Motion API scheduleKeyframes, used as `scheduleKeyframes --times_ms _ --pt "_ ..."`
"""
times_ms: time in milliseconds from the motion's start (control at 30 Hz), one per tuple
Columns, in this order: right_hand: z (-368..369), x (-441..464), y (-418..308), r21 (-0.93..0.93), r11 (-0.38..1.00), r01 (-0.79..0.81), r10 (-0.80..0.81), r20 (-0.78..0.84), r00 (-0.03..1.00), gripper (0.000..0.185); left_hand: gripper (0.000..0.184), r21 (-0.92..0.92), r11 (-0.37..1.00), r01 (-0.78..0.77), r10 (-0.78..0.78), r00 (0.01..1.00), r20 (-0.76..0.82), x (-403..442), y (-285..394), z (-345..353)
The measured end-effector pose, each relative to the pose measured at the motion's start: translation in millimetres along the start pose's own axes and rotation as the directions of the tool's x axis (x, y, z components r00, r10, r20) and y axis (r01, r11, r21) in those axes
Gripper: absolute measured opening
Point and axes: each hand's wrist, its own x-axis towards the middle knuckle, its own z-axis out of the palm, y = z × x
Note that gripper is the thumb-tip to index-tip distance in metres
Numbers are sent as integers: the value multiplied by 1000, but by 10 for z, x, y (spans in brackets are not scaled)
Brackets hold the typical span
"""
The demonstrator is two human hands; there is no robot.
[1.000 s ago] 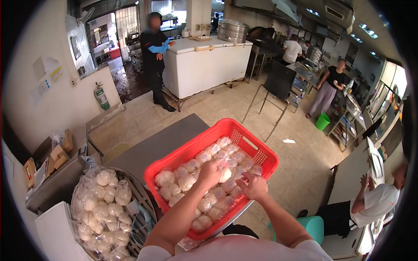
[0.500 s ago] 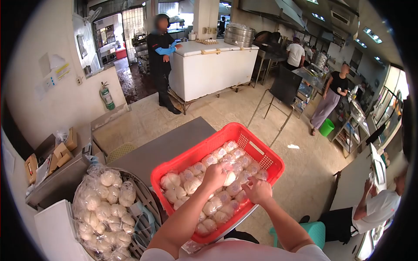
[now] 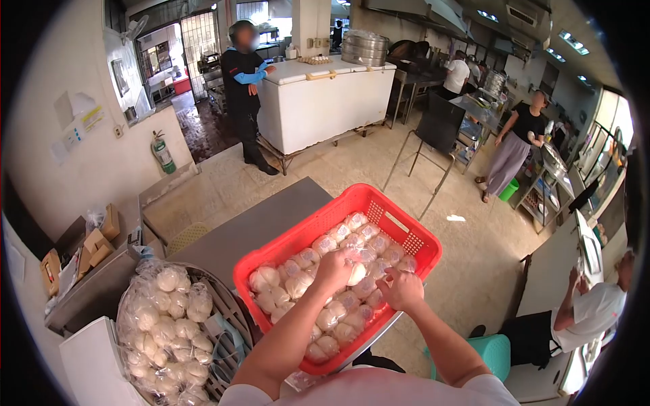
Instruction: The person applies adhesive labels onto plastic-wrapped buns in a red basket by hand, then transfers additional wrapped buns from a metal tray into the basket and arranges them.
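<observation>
Your left hand appears to pinch a plastic-wrapped bun mid-crate; your right hand curls at three o'clock, its grip impossible to tell. The layer in the red crate looks mostly laid, while unsorted buns crowd the clear plastic bag at the crate's eight o'clock. Bluish labels mark many wrappers, too small to read.

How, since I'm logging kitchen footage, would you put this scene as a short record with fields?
Container: red basket on a grey table
Contents: plastic-wrapped buns
Left hand: at a bun; exact grip unclear
Right hand: fingers bent, at the basket's right side
Left of basket: clear bag holding more buns
Background: white chest freezer, person in black standing beside it
</observation>
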Motion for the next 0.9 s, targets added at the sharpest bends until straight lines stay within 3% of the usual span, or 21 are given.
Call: scheduleKeyframes --times_ms 433,900 --pt "-46 -20 -8 5 999 -33 33 53 998 47 34 -55 998 12 -10 999 37 -12 96 -34" --pt "-59 -15 -38 -19 998 -63 65 77 995 48 35 51 998 24 -27 998 53 -39 208 -81"
